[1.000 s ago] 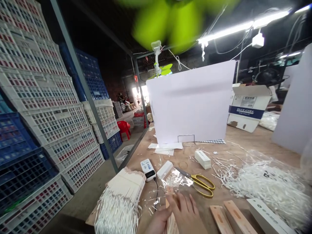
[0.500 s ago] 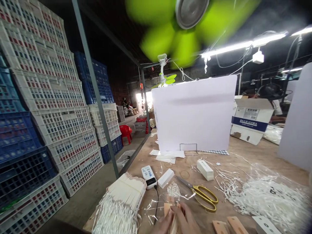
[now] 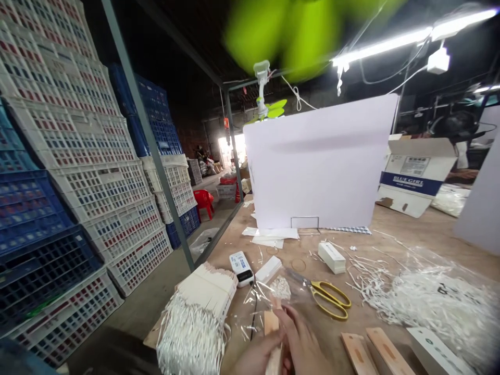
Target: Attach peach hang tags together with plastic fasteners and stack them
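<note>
Tan flat cardboard strips [image 3: 271,325] sit low over the plywood table [image 3: 410,229], left hand [image 3: 255,359] and right hand [image 3: 302,345] fingers clamped round them by the clear plastic sleeve [image 3: 269,294], so I'd keep their edges squared.

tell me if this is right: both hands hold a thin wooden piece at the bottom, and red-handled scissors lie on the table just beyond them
The head view shows yellow-handled scissors, not red. The left hand and right hand do hold the thin wooden piece, with the scissors on the table just beyond.
</note>
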Available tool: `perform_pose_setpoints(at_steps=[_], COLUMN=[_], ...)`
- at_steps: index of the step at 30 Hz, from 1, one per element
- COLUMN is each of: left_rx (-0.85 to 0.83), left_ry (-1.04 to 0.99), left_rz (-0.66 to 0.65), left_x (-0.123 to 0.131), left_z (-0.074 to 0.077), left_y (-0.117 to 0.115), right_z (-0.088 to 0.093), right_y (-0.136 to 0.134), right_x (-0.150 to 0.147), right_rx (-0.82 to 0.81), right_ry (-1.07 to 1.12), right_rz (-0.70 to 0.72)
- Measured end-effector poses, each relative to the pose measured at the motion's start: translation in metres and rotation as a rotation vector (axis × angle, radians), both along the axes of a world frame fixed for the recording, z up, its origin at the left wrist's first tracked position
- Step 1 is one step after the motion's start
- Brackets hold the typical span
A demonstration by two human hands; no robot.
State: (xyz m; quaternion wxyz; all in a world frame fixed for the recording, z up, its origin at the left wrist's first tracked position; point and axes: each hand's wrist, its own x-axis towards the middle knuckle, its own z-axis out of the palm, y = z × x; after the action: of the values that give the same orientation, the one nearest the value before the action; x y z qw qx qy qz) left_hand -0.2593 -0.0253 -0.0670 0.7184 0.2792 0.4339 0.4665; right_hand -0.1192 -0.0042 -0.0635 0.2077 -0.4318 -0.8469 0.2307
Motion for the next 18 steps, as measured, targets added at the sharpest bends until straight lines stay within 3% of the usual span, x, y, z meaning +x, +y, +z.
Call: perform_pose_setpoints(at_steps=[2,6,12,16,18], left_rx=[-0.133,-0.159,-0.14,-0.176,-0.178], left_ry=[-0.087,-0.088,-0.208,-0.174,-0.163], left_rz=[0.044,0.021,-0.081,-0.036,-0.004], left_x=[0.002,0.003,-0.002,0.002,0.004], left_z=[0.0,0.011,0.009,0.011,0.008], left_y=[-0.003,-0.007,-0.002,-0.007,-0.01], right_z=[0.019,0.041,0.037,0.036,0.023], right_y=[-0.008,-0.017,-0.015,-0.017,-0.017], right_x=[0.007,0.014,0.016,0.014,0.014], right_rx=[-0.029,-0.017,-0.073,-0.019,0.028], right_ry=[0.01,0.031,-0.034,-0.064,-0.035], right_rz=[0.071,0.057,0.013,0.011,0.012])
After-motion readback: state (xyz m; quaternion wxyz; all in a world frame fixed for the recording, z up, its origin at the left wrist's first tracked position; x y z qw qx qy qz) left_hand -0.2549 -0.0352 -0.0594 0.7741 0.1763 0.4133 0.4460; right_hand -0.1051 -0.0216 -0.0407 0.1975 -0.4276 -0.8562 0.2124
